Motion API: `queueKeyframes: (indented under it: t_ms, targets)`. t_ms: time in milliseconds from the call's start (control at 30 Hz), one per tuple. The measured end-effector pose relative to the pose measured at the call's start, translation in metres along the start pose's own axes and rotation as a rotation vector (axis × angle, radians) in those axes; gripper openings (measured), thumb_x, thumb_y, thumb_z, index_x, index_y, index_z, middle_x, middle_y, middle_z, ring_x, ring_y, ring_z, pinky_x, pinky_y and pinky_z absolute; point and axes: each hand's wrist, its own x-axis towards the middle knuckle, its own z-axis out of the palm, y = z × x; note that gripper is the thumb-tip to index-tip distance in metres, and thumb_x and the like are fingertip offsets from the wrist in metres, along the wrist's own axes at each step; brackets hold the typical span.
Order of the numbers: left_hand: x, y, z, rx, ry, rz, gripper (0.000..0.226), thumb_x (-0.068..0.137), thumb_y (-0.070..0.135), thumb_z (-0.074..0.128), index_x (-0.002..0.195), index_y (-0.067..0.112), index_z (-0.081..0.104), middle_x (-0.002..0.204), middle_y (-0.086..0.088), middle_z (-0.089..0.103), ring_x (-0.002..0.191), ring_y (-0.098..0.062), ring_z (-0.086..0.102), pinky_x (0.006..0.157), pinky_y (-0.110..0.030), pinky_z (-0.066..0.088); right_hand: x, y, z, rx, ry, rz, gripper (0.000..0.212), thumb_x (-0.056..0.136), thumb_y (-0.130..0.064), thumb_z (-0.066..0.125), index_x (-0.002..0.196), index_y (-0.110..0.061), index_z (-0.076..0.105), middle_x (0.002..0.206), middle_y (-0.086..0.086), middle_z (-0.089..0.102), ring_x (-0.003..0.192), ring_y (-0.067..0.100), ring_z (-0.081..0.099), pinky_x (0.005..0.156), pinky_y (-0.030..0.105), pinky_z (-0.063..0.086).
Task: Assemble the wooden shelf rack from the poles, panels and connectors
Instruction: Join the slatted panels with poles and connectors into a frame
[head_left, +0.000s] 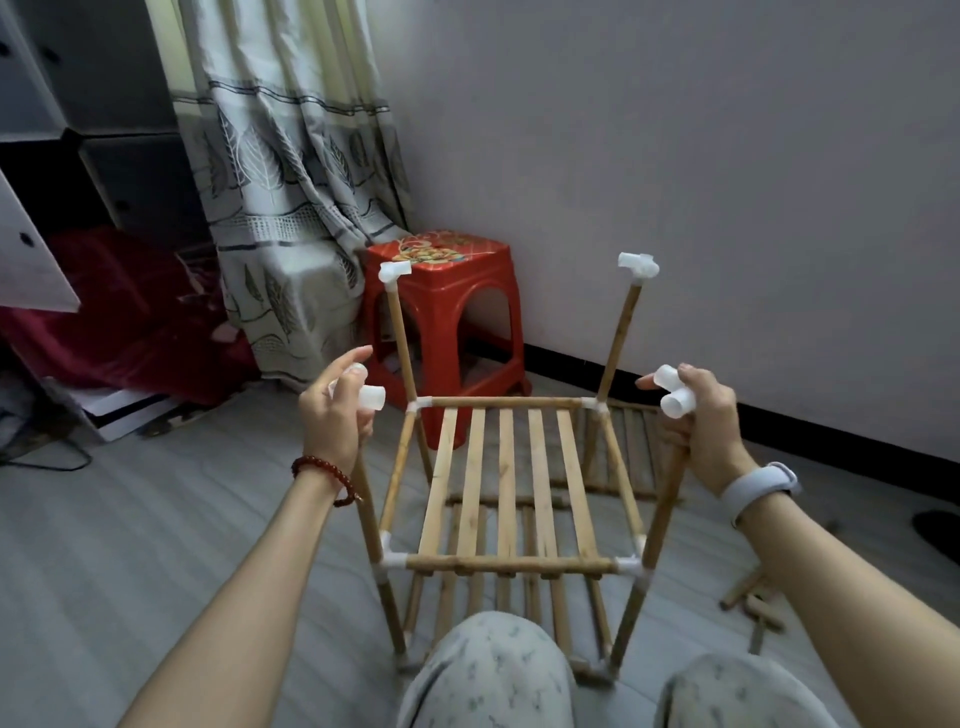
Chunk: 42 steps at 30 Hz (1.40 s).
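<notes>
Rack: your half-built wooden rack (511, 483) stands on the grey floor (171, 519) just in front of your knees, with one slatted panel (511, 480) set level between four poles and a second panel lower down, partly hidden beneath it
Left hand: your left hand (332, 410) holds a white connector (370, 397) at the top of the near left pole (370, 530), fingers curled round it with the index finger lifted off; whether the connector is seated on the pole you cannot tell, since the hand hides the joint
Right hand: your right hand (701, 415) grips the top of the near right pole (655, 540), and a white connector piece (675, 395) sits against its fingers; the pole end is covered by the hand
Far poles: the far left pole (402, 343) and far right pole (621, 343) each carry a white elbow connector on top
Containers: dark cube cabinet (104, 67) at far left, one door hanging open; what it holds is too dark to make out
Writing: none readable; the red plastic stool (441, 312) behind the rack has a floral pattern on its seat
Loose parts: a few wooden pieces (753, 605) lie on the floor at near right, and another slatted panel (631, 447) lies on the floor behind the rack
Cut off: a dark shape at the right edge cannot be identified
</notes>
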Motion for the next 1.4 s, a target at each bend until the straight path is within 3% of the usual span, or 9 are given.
queueKeyframes:
  t_ms: [133, 300, 433, 533, 633, 833, 1000, 1233, 1400]
  targets:
    - [-0.006, 0.008, 0.002, 0.085, -0.002, -0.059, 0.027, 0.096, 0.021, 0.042, 0.116, 0.018, 0.06, 0.073, 0.002, 0.059, 0.05, -0.007, 0.049, 0.047, -0.021, 0.043, -0.009, -0.01, 0.005, -0.048, 0.027, 0.029, 0.036, 0.1, -0.022, 0.035, 0.087, -0.004, 0.063, 0.05, -0.008, 0.056, 0.039, 0.001, 0.052, 0.038, 0.01, 0.037]
    - [-0.021, 0.042, 0.005, 0.549, 0.164, 0.01, 0.042, 0.092, 0.032, 0.049, 0.132, 0.018, 0.051, 0.137, -0.011, 0.043, 0.125, -0.025, 0.04, 0.105, -0.041, 0.03, -0.019, -0.025, -0.004, -0.287, 0.066, -0.041, 0.029, 0.099, -0.038, 0.038, 0.086, -0.022, 0.059, 0.086, -0.004, 0.06, 0.074, 0.007, 0.056, 0.061, 0.023, 0.042]
    - [-0.046, 0.077, 0.03, 0.793, 0.162, 0.346, 0.057, 0.081, 0.042, 0.043, 0.13, 0.016, 0.053, 0.14, -0.007, 0.044, 0.134, -0.025, 0.032, 0.112, -0.047, 0.011, -0.016, -0.038, -0.025, -0.39, 0.033, -0.081, 0.028, 0.099, -0.034, 0.038, 0.106, -0.016, 0.058, 0.1, 0.001, 0.06, 0.091, 0.016, 0.057, 0.076, 0.031, 0.044]
    - [-0.067, 0.095, 0.073, 0.717, -0.04, 0.523, 0.047, 0.083, 0.035, 0.048, 0.123, 0.012, 0.059, 0.131, -0.008, 0.052, 0.127, -0.023, 0.041, 0.11, -0.042, 0.022, -0.008, -0.048, -0.048, -0.524, -0.024, -0.028, 0.023, 0.097, -0.023, 0.044, 0.112, -0.012, 0.059, 0.106, 0.004, 0.06, 0.101, 0.019, 0.056, 0.086, 0.033, 0.043]
    - [-0.102, 0.096, 0.126, 0.509, -0.378, 0.624, 0.027, 0.085, 0.018, 0.056, 0.108, 0.005, 0.065, 0.112, -0.009, 0.061, 0.106, -0.021, 0.057, 0.095, -0.04, 0.046, -0.008, -0.052, -0.075, -0.528, -0.044, 0.051, 0.016, 0.096, -0.016, 0.045, 0.095, -0.012, 0.061, 0.089, 0.006, 0.064, 0.077, 0.018, 0.06, 0.067, 0.024, 0.046]
    - [-0.191, 0.06, 0.236, 0.34, -0.796, 0.787, 0.025, 0.085, 0.014, 0.048, 0.093, 0.003, 0.069, 0.093, -0.008, 0.067, 0.088, -0.022, 0.064, 0.076, -0.032, 0.054, -0.019, 0.007, -0.17, -0.544, 0.111, 0.253, 0.02, 0.097, -0.009, 0.041, 0.093, -0.009, 0.06, 0.07, 0.001, 0.06, 0.058, 0.014, 0.054, 0.052, 0.021, 0.042]
    - [-0.223, -0.037, 0.327, 0.554, -0.96, 0.238, 0.035, 0.092, 0.016, 0.048, 0.127, 0.012, 0.053, 0.126, -0.005, 0.052, 0.117, -0.02, 0.049, 0.098, -0.031, 0.04, -0.023, 0.106, -0.256, -0.609, 0.192, 0.467, 0.023, 0.097, -0.008, 0.039, 0.106, -0.004, 0.06, 0.085, 0.014, 0.061, 0.06, 0.014, 0.054, 0.053, 0.022, 0.041]
    - [-0.209, -0.204, 0.418, 0.92, -0.779, -0.474, 0.048, 0.092, 0.02, 0.043, 0.139, 0.019, 0.035, 0.143, -0.009, 0.033, 0.129, -0.028, 0.035, 0.105, -0.04, 0.034, 0.03, 0.233, -0.309, -0.903, 0.074, 0.516, 0.029, 0.094, -0.01, 0.043, 0.117, -0.009, 0.061, 0.114, 0.013, 0.065, 0.105, 0.029, 0.06, 0.081, 0.027, 0.042]
    - [-0.195, -0.312, 0.443, 1.032, -0.776, -0.587, 0.053, 0.093, 0.027, 0.045, 0.143, 0.022, 0.029, 0.148, -0.008, 0.024, 0.133, -0.03, 0.027, 0.104, -0.04, 0.033, 0.104, 0.321, -0.306, -1.033, -0.115, 0.414, 0.035, 0.095, -0.01, 0.04, 0.127, -0.012, 0.054, 0.131, 0.011, 0.055, 0.119, 0.028, 0.051, 0.097, 0.034, 0.043]
